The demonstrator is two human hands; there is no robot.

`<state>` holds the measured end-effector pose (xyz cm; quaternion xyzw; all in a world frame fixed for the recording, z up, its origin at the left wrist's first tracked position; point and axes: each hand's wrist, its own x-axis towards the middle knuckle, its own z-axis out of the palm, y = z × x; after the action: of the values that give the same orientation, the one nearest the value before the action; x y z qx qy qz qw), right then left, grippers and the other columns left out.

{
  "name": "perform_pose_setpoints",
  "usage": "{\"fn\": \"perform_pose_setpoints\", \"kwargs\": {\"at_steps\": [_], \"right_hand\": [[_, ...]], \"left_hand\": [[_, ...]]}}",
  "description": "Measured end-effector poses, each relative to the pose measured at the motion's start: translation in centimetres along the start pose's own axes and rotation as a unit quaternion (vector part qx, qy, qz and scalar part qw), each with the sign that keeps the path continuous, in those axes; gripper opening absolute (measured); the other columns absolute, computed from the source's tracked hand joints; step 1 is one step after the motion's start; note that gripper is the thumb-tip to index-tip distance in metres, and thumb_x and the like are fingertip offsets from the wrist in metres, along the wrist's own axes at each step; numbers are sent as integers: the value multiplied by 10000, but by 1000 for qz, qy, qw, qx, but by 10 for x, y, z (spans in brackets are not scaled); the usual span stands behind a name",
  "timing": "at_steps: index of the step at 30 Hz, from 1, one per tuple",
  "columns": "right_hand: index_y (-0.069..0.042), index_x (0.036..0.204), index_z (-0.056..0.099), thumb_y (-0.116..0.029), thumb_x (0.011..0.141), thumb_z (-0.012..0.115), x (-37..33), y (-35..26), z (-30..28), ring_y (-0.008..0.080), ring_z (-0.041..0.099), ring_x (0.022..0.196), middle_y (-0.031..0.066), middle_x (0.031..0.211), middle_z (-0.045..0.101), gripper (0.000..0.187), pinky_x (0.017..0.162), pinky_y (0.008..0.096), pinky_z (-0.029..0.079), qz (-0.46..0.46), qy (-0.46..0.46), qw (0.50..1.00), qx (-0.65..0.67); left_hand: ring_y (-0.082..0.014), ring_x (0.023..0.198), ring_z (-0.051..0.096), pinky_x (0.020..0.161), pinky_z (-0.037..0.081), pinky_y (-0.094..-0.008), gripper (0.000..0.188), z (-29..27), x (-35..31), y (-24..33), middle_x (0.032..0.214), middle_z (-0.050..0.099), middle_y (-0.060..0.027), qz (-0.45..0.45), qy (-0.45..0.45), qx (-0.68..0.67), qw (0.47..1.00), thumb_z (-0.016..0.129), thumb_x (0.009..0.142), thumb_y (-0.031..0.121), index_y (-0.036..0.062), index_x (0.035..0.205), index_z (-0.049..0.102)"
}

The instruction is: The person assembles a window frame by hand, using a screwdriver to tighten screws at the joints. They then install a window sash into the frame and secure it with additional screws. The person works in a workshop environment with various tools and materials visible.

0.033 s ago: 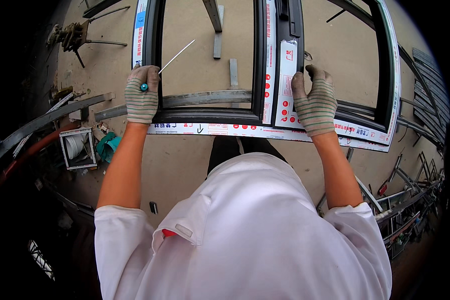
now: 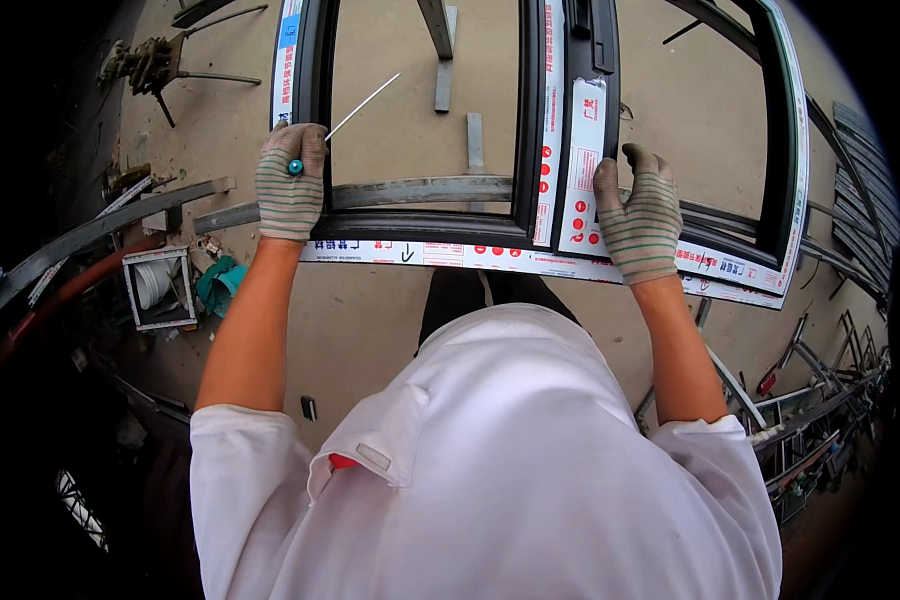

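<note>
A black window frame (image 2: pixel 528 120) with white, red-printed protective film (image 2: pixel 587 130) stretches across the upper view in front of me. At its lower left side, my left hand (image 2: pixel 290 185), in a striped knit glove, is closed round a screwdriver (image 2: pixel 296 167). The teal handle end pokes out of the fist, and the thin shaft points up and right across the left opening. My right hand (image 2: pixel 640 215), gloved alike, is by the lower end of the middle upright. Thumb and fingers are apart there, with nothing seen between them; the lower fingers are hidden.
Metal bars (image 2: pixel 475 145) lie below and behind the frame. A white-framed box with a pale coil (image 2: pixel 153 288) and a teal cloth (image 2: pixel 220 287) are on the floor at left. Grey profiles (image 2: pixel 855 160) are stacked at far right, above a rack of metal pieces (image 2: pixel 820 420).
The view has shifted slightly, moving the frame a little right in the picture. My right hand has slid slightly down and right along it. My left hand keeps hold of the screwdriver.
</note>
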<state>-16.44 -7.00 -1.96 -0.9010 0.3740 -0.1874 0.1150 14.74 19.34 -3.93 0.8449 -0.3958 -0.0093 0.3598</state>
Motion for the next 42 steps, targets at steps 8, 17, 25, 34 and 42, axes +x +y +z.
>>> {"fn": "perform_pose_setpoints", "kwargs": {"at_steps": [8, 17, 25, 34, 42], "right_hand": [[-37, 826, 632, -323, 975, 622, -20, -6, -16, 357, 609, 730, 160, 737, 623, 323, 751, 471, 461, -51, -122, 991, -16], [-40, 817, 649, -357, 977, 597, -24, -10, -14, 372, 612, 748, 181, 744, 636, 359, 773, 478, 466, -35, -109, 993, -34], [-25, 801, 650, -373, 986, 572, -30, -7, -11, 412, 637, 761, 217, 768, 659, 402, 763, 513, 486, -31, -93, 994, -42], [-42, 943, 679, -469, 1029, 452, -29, -5, -10, 432, 680, 866, 235, 891, 709, 492, 840, 540, 513, -8, -139, 986, -93], [-48, 1019, 723, -574, 1035, 334, -33, -14, -15, 462, 682, 987, 245, 1030, 733, 654, 917, 550, 514, 21, -180, 979, -87]], "left_hand": [[-346, 926, 664, 1075, 466, -510, 161, -2, 0, -3, 923, 719, -122, 27, 16, 12, 999, 656, 1009, 182, 44, 960, 722], [-369, 928, 653, 1070, 477, -508, 196, -5, 1, 1, 904, 706, -143, 30, 30, 22, 999, 648, 1006, 217, 48, 933, 716], [-276, 877, 662, 921, 520, -402, 382, -2, -2, -3, 948, 704, -137, -59, 18, -1, 998, 627, 1035, 395, 31, 1023, 742], [-116, 773, 638, 786, 514, -299, 471, -33, -42, 24, 794, 723, -29, -260, 184, -444, 837, 587, 1054, 478, 30, 990, 716], [-193, 712, 679, 816, 613, -394, 394, -34, -336, 38, 772, 669, -75, -448, 492, -443, 601, 603, 1046, 413, 25, 1063, 666]]}}
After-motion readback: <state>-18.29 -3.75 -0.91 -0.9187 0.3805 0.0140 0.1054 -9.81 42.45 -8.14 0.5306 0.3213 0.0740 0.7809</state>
